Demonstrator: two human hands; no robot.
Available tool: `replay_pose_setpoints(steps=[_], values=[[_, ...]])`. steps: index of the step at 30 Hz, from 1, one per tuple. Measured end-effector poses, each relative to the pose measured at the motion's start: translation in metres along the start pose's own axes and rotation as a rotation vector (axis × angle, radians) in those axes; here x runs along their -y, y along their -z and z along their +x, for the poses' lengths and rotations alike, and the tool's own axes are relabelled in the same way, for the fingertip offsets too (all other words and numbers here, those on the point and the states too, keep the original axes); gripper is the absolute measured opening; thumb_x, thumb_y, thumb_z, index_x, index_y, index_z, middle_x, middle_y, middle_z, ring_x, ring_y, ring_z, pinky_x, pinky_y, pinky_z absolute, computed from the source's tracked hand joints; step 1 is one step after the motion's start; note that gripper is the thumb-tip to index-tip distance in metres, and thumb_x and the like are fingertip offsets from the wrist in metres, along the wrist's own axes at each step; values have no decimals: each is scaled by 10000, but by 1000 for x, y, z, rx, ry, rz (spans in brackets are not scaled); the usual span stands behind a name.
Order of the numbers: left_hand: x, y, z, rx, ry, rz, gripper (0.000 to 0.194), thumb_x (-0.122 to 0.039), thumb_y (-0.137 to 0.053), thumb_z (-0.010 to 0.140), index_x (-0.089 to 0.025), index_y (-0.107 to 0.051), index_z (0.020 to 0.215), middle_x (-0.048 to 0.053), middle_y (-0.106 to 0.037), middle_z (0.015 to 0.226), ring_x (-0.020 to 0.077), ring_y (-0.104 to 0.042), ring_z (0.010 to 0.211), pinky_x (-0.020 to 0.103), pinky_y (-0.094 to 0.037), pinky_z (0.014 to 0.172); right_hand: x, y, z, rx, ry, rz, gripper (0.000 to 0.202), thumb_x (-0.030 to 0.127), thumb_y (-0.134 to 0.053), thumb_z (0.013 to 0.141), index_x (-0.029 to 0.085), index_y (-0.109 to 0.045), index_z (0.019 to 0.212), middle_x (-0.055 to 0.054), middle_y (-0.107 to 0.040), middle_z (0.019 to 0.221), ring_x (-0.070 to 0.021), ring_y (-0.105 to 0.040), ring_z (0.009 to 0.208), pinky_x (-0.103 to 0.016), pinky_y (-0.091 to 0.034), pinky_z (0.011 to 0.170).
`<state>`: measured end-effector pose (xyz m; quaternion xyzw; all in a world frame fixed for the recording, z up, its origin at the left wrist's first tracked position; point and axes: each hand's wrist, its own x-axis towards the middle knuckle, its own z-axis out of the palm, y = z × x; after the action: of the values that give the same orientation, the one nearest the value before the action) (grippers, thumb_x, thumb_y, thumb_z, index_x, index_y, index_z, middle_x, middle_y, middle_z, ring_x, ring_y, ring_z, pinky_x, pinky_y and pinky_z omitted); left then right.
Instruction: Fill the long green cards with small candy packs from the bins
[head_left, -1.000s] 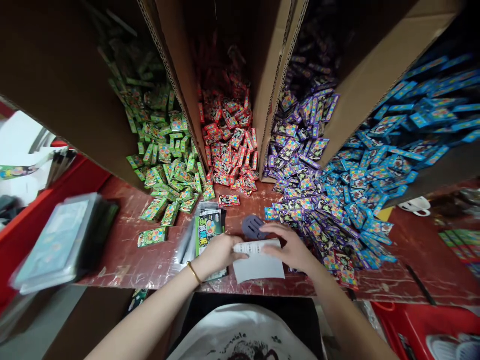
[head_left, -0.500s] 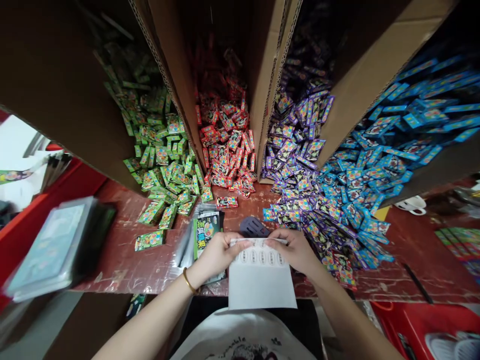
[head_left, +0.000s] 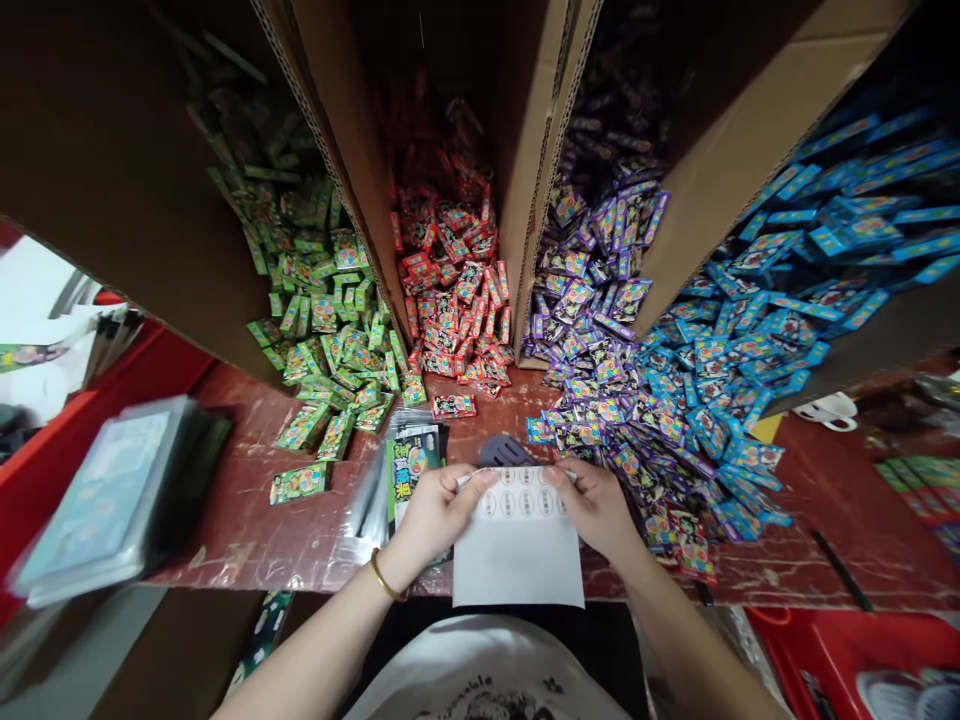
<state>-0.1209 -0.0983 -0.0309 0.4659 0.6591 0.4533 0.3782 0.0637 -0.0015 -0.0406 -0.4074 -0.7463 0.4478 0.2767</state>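
Note:
A white sticker sheet [head_left: 517, 560] with rows of round printed labels hangs between my hands at the table's front edge. My left hand [head_left: 444, 508] pinches its upper left corner, thumb on top. At the upper right corner, my right hand [head_left: 596, 508] grips it the same way. The sheet's lower part is blank. Beside my left hand lies a stack of green and black printed pouches [head_left: 411, 465], partly covered by the hand. Just beyond the sheet sits a dark slotted plastic piece [head_left: 504, 450], its near side hidden.
Cardboard dividers [head_left: 551, 180] separate heaps of small green packets [head_left: 349, 345], red packets [head_left: 457, 300], purple packets [head_left: 592, 320] and blue packets [head_left: 727, 350]. Clear plastic sleeves [head_left: 112, 500] are stacked at left by a red bin [head_left: 52, 450]. Another red container [head_left: 877, 640] stands low at right.
Both hands have shifted slightly, and the sheet has moved a little up and left. More of the top row of labels shows now, with the thumbs farther apart.

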Motion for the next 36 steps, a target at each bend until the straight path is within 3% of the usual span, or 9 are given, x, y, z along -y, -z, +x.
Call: replay_pose_setpoints(steps=[4,8,14,17,20,23,28,32,36], values=[[12,2,1,112,38,-17,495,-555,-439,827,-186,-334,514,-63,-246,517,77,-232,480,210,-202,440,-15,-1,-3,59,-3,9,383,442,-458,852,181,-551,588,31,-449,479,-106,-419,444,-207,-316,418],[32,7,8,308,17,199,367,-473,-468,842,-159,-549,671,-31,-494,585,104,-428,526,205,-335,498,-39,-7,-9,153,-40,-3,287,421,-518,821,177,-588,686,26,-535,538,-118,-487,479,-205,-359,441],[47,-1,21,245,-55,580,144,-264,-583,779,-171,-658,698,60,-647,822,230,-545,861,353,-356,793,-66,-23,-16,114,22,-370,317,357,-452,853,194,-538,595,3,-532,523,-153,-513,500,-246,-394,496],[51,-8,24,233,-71,686,131,-235,-589,771,-179,-672,687,76,-648,892,259,-515,945,402,-308,839,-65,-27,-14,108,35,-425,298,292,-441,851,200,-529,582,-28,-559,599,-187,-546,601,-287,-431,598],[56,-12,26,244,-82,763,109,-224,-596,763,-181,-681,711,86,-636,926,260,-503,971,404,-301,839,-53,-37,0,11,89,-505,100,271,-538,800,188,-592,792,-101,-607,894,-263,-546,888,-374,-437,771],[58,-13,28,265,-80,825,105,-229,-600,753,-175,-684,723,97,-627,927,264,-500,985,398,-310,832,-39,-56,24,-20,90,-586,336,243,-644,712,171,-554,1027,-135,-569,1070,-309,-486,1045,-441,-416,853],[51,-14,30,297,-57,908,126,-243,-592,735,-163,-689,721,116,-618,925,280,-510,977,409,-324,831,-27,-62,57,52,32,-561,477,156,-670,606,145,-543,1066,-112,-591,1030,-272,-547,984,-394,-455,857],[46,-17,32,307,-20,953,191,-269,-579,731,-126,-699,770,169,-599,975,321,-505,985,454,-320,853,-26,-28,32,-34,187,-448,544,199,-614,680,153,-499,1210,-126,-525,1199,-264,-488,1126,-394,-390,985],[46,-14,39,357,-27,946,195,-292,-601,735,-136,-702,792,154,-589,1010,313,-498,1017,437,-314,878,-35,-18,-23,313,246,-362,570,129,-623,651,196,-543,1211,-89,-549,1197,-251,-500,1122,-365,-404,986]])
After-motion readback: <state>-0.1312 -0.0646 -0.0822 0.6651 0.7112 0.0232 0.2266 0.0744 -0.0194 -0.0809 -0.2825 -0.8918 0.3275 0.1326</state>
